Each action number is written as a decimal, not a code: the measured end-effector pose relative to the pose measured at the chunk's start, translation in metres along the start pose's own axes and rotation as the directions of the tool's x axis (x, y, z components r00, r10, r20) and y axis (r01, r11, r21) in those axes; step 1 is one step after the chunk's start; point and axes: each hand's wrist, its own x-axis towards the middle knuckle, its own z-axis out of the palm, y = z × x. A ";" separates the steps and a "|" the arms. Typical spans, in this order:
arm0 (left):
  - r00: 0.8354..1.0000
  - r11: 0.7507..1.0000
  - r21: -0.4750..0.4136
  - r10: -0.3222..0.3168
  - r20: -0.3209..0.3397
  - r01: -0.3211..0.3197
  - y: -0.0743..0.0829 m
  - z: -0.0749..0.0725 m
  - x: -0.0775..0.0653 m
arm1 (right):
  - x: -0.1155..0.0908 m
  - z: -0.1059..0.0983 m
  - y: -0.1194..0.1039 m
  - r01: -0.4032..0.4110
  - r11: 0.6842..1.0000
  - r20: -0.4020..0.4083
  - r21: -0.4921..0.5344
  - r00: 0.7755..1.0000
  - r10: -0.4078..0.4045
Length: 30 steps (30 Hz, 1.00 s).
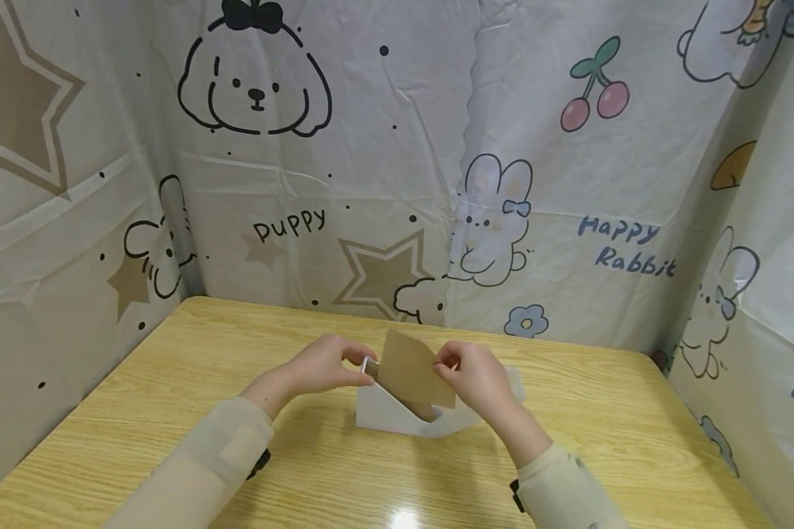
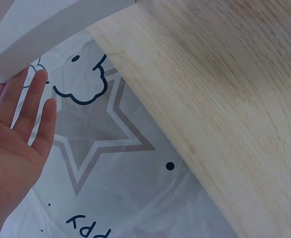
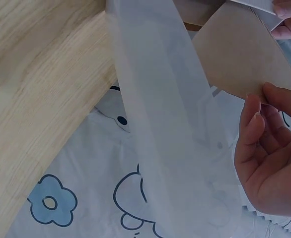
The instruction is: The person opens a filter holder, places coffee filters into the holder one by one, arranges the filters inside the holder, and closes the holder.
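A white cardboard box [image 1: 387,411] with a sloping front edge and a brown inside stands on the table. My left hand [image 1: 327,364] grips its left end between thumb and fingers; in the left wrist view, the other fingers of that hand [image 2: 16,129] extend below the box [image 2: 51,37]. With thumb and forefinger, my right hand [image 1: 478,378] pinches the edge of a brown cardboard flap [image 1: 413,371] tilted up over the box. The right wrist view shows this pinch on the flap [image 3: 245,54] by the right hand [image 3: 274,153]. What lies deeper in the box is hidden.
A translucent whitish sheet [image 3: 160,109] trails from the box's right side, beyond the right hand. The wooden table [image 1: 569,441] carries the box near its far half. Printed cloth [image 1: 370,147] hangs around the back and sides.
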 end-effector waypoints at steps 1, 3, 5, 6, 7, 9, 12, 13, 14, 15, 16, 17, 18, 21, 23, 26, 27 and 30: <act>1.000 1.000 0.000 0.000 0.000 0.000 0.000 0.000 0.000 | 0.000 0.001 0.000 -0.002 1.000 0.005 -0.003 1.000 0.003; 1.000 1.000 0.001 0.000 0.000 0.000 0.000 0.000 0.000 | 0.000 0.003 -0.001 -0.005 1.000 0.016 -0.009 1.000 0.005; 1.000 1.000 0.001 -0.001 -0.001 0.001 0.000 0.000 0.000 | 0.000 0.005 -0.001 -0.008 1.000 0.027 -0.015 1.000 0.008; 1.000 1.000 0.001 -0.001 -0.001 0.001 0.000 0.000 0.000 | 0.000 0.006 -0.001 -0.007 1.000 0.031 -0.016 0.999 0.008; 1.000 1.000 0.001 -0.002 -0.002 0.002 0.000 0.000 0.000 | 0.000 0.007 -0.001 -0.008 1.000 0.035 -0.021 0.999 0.009; 1.000 1.000 -0.002 -0.005 -0.002 0.005 0.000 0.000 0.000 | 0.000 0.010 0.000 -0.001 1.000 0.039 -0.029 0.999 0.002; 1.000 1.000 -0.007 -0.015 0.001 0.015 0.000 0.000 0.000 | 0.000 0.013 0.001 0.011 0.999 0.042 -0.039 0.999 -0.009; 1.000 1.000 -0.008 -0.019 0.001 0.019 0.000 0.000 0.000 | 0.000 0.014 0.001 0.015 0.999 0.044 -0.045 0.999 -0.013; 1.000 1.000 -0.008 -0.022 0.001 0.022 0.000 0.000 0.000 | 0.000 0.015 0.002 0.019 0.999 0.044 -0.047 0.999 -0.017; 1.000 1.000 -0.008 -0.025 0.001 0.025 0.001 0.000 0.000 | 0.000 0.016 0.002 0.023 0.998 0.045 -0.051 0.999 -0.021; 1.000 1.000 -0.008 -0.026 0.000 0.026 0.001 0.000 0.000 | 0.000 0.017 0.002 0.024 0.998 0.047 -0.053 0.999 -0.021; 1.000 1.000 -0.008 -0.027 -0.001 0.027 0.001 0.000 0.000 | 0.000 0.018 0.002 0.024 0.998 0.051 -0.053 0.998 -0.022; 1.000 1.000 -0.007 -0.027 -0.001 0.027 0.001 0.000 0.000 | 0.000 0.019 0.002 0.026 0.998 0.056 -0.053 0.998 -0.023; 1.000 0.999 -0.008 -0.031 -0.002 0.031 0.001 0.000 0.000 | -0.001 0.021 0.001 0.023 0.998 0.072 -0.050 0.997 -0.019; 0.999 0.999 -0.011 -0.037 -0.002 0.037 0.001 0.000 0.000 | -0.002 0.023 0.000 0.025 0.999 0.083 -0.046 0.996 -0.021; 0.999 0.999 -0.015 -0.045 -0.003 0.045 0.001 0.000 0.000 | -0.003 0.026 0.000 0.035 0.998 0.091 -0.046 0.995 -0.030; 0.999 0.999 -0.017 -0.047 -0.004 0.047 0.001 0.000 0.000 | -0.004 0.027 0.000 0.040 0.998 0.092 -0.049 0.995 -0.035; 0.999 0.999 -0.021 -0.048 -0.005 0.048 0.001 0.000 0.000 | -0.005 0.029 0.000 0.054 0.997 0.091 -0.056 0.995 -0.049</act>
